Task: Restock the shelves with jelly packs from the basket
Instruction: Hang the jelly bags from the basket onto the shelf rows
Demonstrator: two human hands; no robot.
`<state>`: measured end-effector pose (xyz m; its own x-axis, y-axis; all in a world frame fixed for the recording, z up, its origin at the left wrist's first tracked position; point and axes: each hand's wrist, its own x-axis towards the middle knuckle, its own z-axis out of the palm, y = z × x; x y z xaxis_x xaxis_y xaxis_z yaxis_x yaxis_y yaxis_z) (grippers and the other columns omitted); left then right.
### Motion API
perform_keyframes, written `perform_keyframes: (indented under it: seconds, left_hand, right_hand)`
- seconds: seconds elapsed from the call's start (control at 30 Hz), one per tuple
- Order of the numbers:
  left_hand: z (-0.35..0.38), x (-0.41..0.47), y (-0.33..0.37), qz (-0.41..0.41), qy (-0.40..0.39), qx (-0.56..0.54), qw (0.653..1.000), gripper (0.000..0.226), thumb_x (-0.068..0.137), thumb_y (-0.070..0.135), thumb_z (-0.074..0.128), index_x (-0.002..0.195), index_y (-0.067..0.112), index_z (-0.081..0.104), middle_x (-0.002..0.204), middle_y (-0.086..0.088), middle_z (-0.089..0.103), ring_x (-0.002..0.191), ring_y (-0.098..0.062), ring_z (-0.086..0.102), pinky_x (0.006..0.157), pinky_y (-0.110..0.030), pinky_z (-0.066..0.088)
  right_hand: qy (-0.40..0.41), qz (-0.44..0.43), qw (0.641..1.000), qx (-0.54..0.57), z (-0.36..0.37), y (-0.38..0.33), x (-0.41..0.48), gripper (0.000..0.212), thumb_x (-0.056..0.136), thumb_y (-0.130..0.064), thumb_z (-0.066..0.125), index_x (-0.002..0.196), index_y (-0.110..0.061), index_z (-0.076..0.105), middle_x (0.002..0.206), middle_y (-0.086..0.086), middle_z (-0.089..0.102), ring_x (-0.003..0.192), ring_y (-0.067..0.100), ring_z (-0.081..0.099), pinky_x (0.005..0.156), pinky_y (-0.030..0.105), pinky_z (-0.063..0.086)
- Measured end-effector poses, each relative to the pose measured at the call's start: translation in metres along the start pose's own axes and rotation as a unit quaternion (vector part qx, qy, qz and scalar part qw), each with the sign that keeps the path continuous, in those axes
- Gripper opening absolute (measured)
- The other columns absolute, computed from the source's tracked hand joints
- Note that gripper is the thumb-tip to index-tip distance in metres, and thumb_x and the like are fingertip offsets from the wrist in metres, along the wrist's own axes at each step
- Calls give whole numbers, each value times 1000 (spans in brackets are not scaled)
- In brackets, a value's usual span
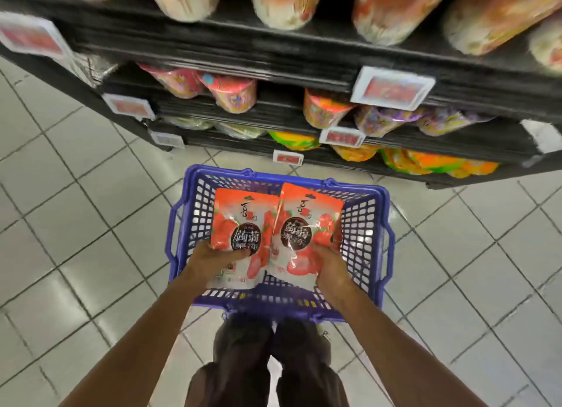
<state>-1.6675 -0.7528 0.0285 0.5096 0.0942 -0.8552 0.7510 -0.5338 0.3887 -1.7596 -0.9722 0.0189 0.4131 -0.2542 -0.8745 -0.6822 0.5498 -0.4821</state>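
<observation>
At the centre of the frame, over a blue basket (385, 224) sitting on the tiled floor (76, 224), a person is holding two red jelly packs side by side. Their left hand (219, 260) is gripping the lower part of the left pack (240, 221), thumb lying across its front. The right hand (330, 263) is clasping the bottom of the right pack (307, 221) in the same way. Both packs are standing nearly upright within the basket's rim, inner edges touching or just overlapping.

Each pack's long axis is running from the hand up the frame, so the top edges are pointing straight at the dark shelves (273, 56) across the upper part of the picture, beyond the basket's far rim. Neither hand looks nearer to them; I would judge the right pack is sitting a touch higher.

Fingers behind the packs are hidden. The packs are also covering much of the basket's bottom, so I cannot tell whether more are lying there. Bags on the top shelf (282, 8) are showing red and orange but are blurring badly and are cut off by the upper edge, so a match is only a guess. Price tags (392, 87) are unreadable.
</observation>
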Motion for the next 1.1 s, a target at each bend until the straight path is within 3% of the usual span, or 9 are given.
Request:
perform_keyframes:
  seconds: [0.17,0.3,0.4,0.57,0.63,0.73,0.87,1.0,1.1]
  left_hand:
    - [-62,-149,86,72,-108,-37,991,55,66,18,88,116,15,66,103,-7,74,95,-21,68,78,-33,56]
    - [-102,-259,157,148,-141,-43,978,43,69,18,87,107,22,67,89,3,77,78,-10,69,71,-28,54]
    - [-125,-319,197,200,-159,-45,966,70,55,26,93,118,8,66,106,-16,73,90,-24,67,81,-37,52]
    - [-154,-399,249,264,-189,-74,943,122,28,67,90,132,18,52,123,-8,66,111,-26,64,102,-48,47]
    - [-161,-418,266,307,-195,-103,926,116,24,66,91,126,20,58,119,-9,68,110,-28,65,102,-52,47]
    - [-169,-440,286,373,-238,-133,887,83,38,51,96,111,20,71,109,-10,74,102,-29,70,86,-44,56]
    - [-168,-461,304,408,-248,-160,864,76,44,46,96,112,24,70,105,-8,75,96,-26,73,70,-34,59]
    - [-155,-477,321,433,-204,-173,861,53,45,49,92,94,35,74,94,-5,77,88,-24,74,63,-31,58]
    - [-145,-482,336,442,-180,-183,859,44,52,39,90,92,29,75,91,-5,77,84,-22,74,59,-26,57]
  right_hand:
    - [22,-35,996,77,-15,-86,-154,17,95,-14,48,83,-15,59,68,3,56,62,19,55,60,29,48]
    - [8,-76,992,104,-17,-150,-264,25,95,-28,52,101,-5,61,78,13,62,73,28,59,77,40,47]
    - [0,-171,985,31,-14,-192,-331,40,70,-22,80,103,-6,63,78,7,68,71,26,62,64,36,52]
    - [20,-301,953,7,-6,-247,-412,30,57,-11,88,69,-27,66,57,-6,62,49,14,59,45,25,48]
    - [31,-341,939,10,-4,-263,-436,31,50,-25,92,70,-27,68,59,-2,64,50,17,63,48,26,51]
    - [41,-379,923,45,-6,-282,-461,63,38,-35,97,79,-5,59,67,15,65,60,30,69,57,35,57]
    - [56,-426,900,78,-9,-307,-485,43,47,-22,97,76,-18,65,67,8,72,63,27,72,58,29,57]
    - [48,-444,890,94,-21,-330,-498,57,56,-17,90,90,12,55,70,14,72,67,29,71,66,37,58]
    - [76,-460,880,89,-33,-349,-499,56,57,-19,93,80,15,55,69,17,72,66,28,72,64,33,57]
